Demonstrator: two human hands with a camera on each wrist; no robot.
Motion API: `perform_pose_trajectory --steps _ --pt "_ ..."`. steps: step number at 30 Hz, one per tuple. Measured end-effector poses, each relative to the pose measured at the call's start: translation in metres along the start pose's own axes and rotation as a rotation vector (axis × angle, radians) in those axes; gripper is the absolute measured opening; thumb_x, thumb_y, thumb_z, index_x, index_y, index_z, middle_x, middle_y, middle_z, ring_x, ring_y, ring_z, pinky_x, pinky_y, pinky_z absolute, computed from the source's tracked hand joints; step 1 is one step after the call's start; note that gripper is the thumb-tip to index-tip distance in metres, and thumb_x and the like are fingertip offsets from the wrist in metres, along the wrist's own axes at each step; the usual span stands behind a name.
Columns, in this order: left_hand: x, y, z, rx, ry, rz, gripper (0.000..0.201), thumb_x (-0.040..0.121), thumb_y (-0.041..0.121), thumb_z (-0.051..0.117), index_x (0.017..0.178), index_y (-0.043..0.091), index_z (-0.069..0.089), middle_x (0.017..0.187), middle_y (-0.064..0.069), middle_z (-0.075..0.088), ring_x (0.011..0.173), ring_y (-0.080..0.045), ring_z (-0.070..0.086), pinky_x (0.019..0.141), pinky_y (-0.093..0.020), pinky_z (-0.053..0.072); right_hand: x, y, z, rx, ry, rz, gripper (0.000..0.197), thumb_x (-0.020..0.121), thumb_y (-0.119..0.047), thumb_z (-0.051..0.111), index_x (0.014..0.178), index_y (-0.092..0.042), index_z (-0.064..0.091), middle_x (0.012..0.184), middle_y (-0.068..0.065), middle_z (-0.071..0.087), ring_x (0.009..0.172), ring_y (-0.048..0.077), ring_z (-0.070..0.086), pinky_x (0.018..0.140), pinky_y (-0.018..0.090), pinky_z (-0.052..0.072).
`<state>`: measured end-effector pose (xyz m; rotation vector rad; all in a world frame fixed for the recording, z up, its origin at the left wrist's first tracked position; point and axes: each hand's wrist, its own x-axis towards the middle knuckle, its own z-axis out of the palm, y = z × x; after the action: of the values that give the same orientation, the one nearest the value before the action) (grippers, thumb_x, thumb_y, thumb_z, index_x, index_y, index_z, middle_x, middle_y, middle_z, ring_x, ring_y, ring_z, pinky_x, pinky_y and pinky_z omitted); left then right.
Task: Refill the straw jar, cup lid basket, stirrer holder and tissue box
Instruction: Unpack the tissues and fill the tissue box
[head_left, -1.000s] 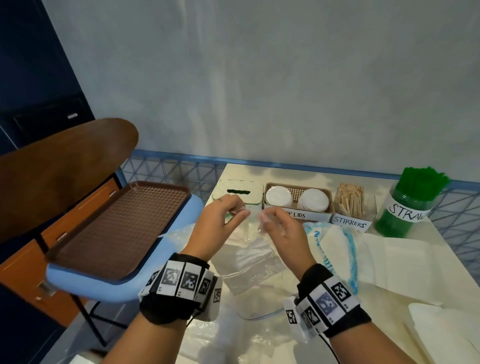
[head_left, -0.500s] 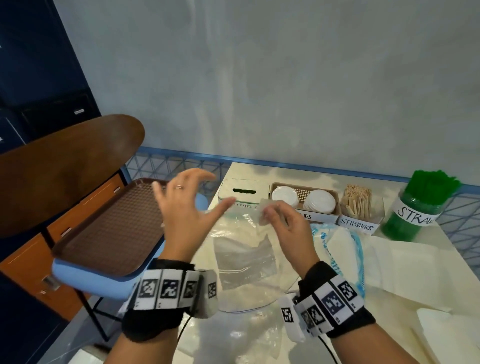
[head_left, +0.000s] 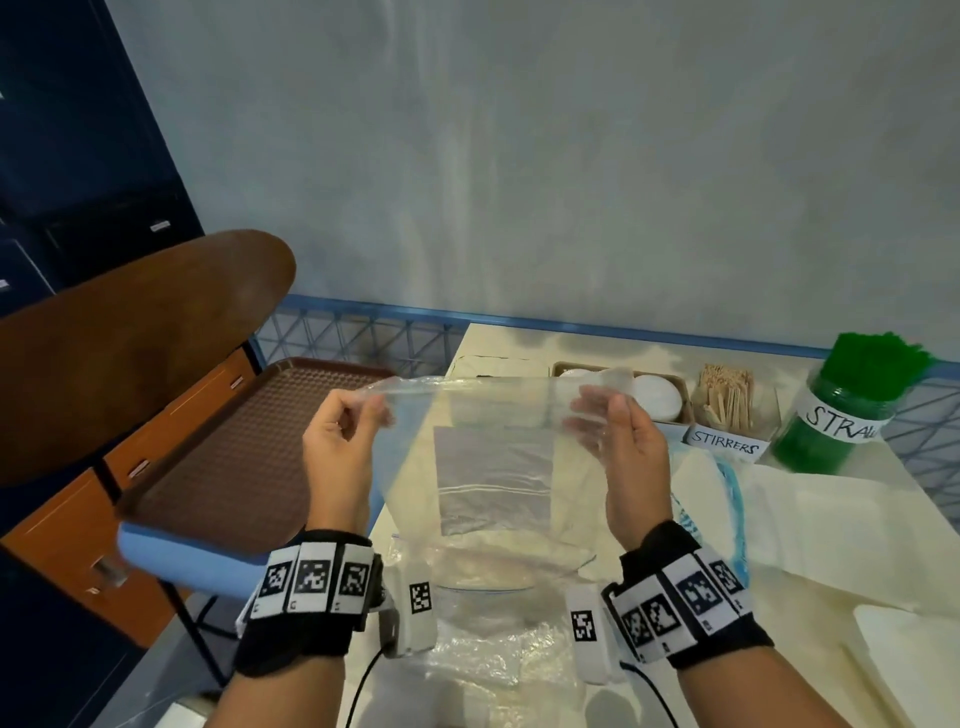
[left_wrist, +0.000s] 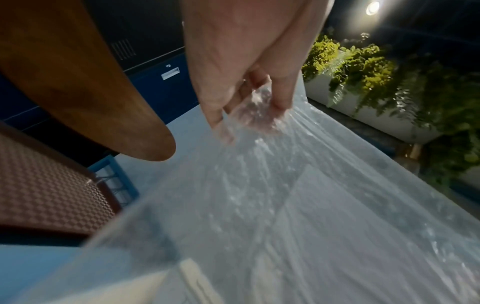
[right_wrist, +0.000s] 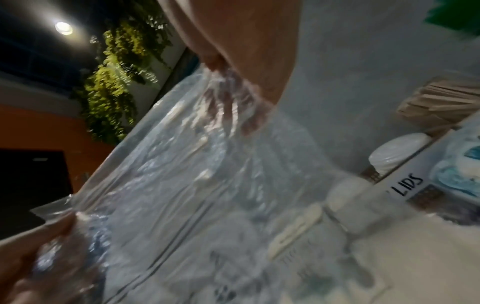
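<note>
A clear plastic bag (head_left: 493, 467) hangs stretched between both hands above the table's near-left part. My left hand (head_left: 376, 410) pinches its upper left corner, and my right hand (head_left: 592, 415) grips the upper right corner with fingers curled behind the film. In the left wrist view the left hand (left_wrist: 246, 111) pinches the bag (left_wrist: 311, 205). Along the back stand the tissue box (head_left: 483, 364), partly hidden by the bag, the lid basket (head_left: 680, 402) with white lids, the stirrer holder (head_left: 727, 410) and the green straw jar (head_left: 841, 415).
A brown tray (head_left: 249, 457) lies on a blue chair to the left, under a wooden chair back (head_left: 130, 338). White tissue sheets (head_left: 831, 519) and a blue-printed wrapper (head_left: 730, 493) cover the table's right side. More crumpled plastic (head_left: 483, 654) lies at the near edge.
My left hand, open and off the bag half a second ago, now pinches its left corner. The bag has been lifted and spread wide between both hands.
</note>
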<state>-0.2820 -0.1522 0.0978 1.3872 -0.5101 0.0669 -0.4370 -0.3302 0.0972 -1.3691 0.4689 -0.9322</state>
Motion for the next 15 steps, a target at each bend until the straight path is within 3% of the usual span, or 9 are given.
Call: perform_pose_trajectory --steps 3,5,7,8,9,11,12,13,15 --pt "0.002 -0.001 -0.002 -0.107 -0.101 -0.026 0.019 0.091 0.027 0.056 0.076 0.014 0.058 0.074 -0.002 0.06 0.073 -0.019 0.054 0.074 -0.035 0.044 -0.004 -0.001 -0.002 -0.124 -0.306 0.158 0.045 0.087 -0.031 0.062 0.129 -0.025 0.046 0.117 -0.005 0.059 0.106 0.008 0.058 0.094 0.029 0.047" --pt "0.005 -0.006 -0.009 -0.193 -0.183 -0.085 0.033 0.077 0.048 0.068 0.088 0.018 0.059 0.086 -0.001 0.065 0.081 -0.016 0.061 0.077 -0.03 0.049 -0.009 0.005 -0.005 -0.315 -0.366 0.127 0.031 0.087 -0.014 0.063 0.116 -0.018 0.058 0.105 -0.004 0.065 0.092 0.002 0.062 0.087 0.03 0.05" --pt "0.011 -0.019 -0.019 -0.14 -0.381 -0.173 0.064 0.056 0.058 0.079 0.107 0.027 0.056 0.105 0.001 0.067 0.096 -0.012 0.064 0.083 -0.025 0.052 -0.014 0.009 -0.005 -0.317 -0.276 0.093 0.017 0.091 -0.004 0.053 0.098 -0.014 0.065 0.09 -0.001 0.068 0.078 0.0 0.064 0.081 0.028 0.047" --pt "0.011 -0.023 -0.023 -0.05 -0.499 -0.219 0.068 0.052 0.054 0.083 0.111 0.032 0.056 0.105 0.0 0.069 0.098 -0.011 0.064 0.086 -0.025 0.051 -0.016 0.009 -0.005 -0.279 -0.225 0.092 0.02 0.093 -0.003 0.049 0.095 -0.015 0.065 0.088 -0.001 0.068 0.078 -0.001 0.064 0.08 0.026 0.047" --pt "0.011 -0.028 -0.025 0.047 -0.601 -0.225 0.058 0.055 0.045 0.085 0.106 0.034 0.061 0.099 0.0 0.071 0.095 -0.01 0.065 0.088 -0.027 0.05 -0.018 0.008 -0.003 -0.234 -0.177 0.081 0.022 0.094 -0.003 0.046 0.092 -0.017 0.064 0.089 -0.003 0.068 0.08 -0.001 0.064 0.08 0.023 0.048" --pt "0.011 -0.031 -0.026 0.226 -0.622 -0.129 0.024 0.072 0.019 0.079 0.085 0.037 0.071 0.086 0.007 0.073 0.085 -0.004 0.065 0.086 -0.025 0.049 -0.02 0.004 -0.001 -0.187 -0.118 0.021 0.026 0.096 -0.006 0.045 0.089 -0.023 0.064 0.089 -0.011 0.069 0.086 -0.005 0.063 0.081 0.012 0.046" --pt "0.013 -0.029 -0.028 0.254 -0.582 -0.066 0.029 0.077 0.009 0.073 0.079 0.038 0.072 0.084 0.012 0.072 0.084 -0.001 0.064 0.084 -0.02 0.047 -0.022 0.0 -0.001 -0.214 -0.129 -0.026 0.029 0.096 -0.008 0.045 0.09 -0.028 0.065 0.089 -0.016 0.069 0.09 -0.009 0.061 0.082 0.006 0.043" --pt "0.014 -0.025 -0.03 0.213 -0.536 -0.024 0.033 0.08 0.006 0.069 0.079 0.039 0.072 0.087 0.015 0.072 0.087 0.0 0.064 0.085 -0.019 0.046 -0.026 -0.005 0.0 -0.278 -0.162 -0.074 0.033 0.097 -0.011 0.044 0.091 -0.035 0.065 0.092 -0.022 0.069 0.094 -0.012 0.059 0.084 0.003 0.041" --pt "0.016 -0.015 -0.039 0.103 -0.521 0.009 0.017 0.082 0.021 0.069 0.091 0.034 0.071 0.1 0.012 0.071 0.101 -0.007 0.062 0.093 -0.025 0.045 -0.035 -0.01 -0.004 -0.426 -0.267 -0.161 0.032 0.099 -0.02 0.042 0.098 -0.041 0.066 0.103 -0.029 0.065 0.104 -0.013 0.054 0.09 0.004 0.039"
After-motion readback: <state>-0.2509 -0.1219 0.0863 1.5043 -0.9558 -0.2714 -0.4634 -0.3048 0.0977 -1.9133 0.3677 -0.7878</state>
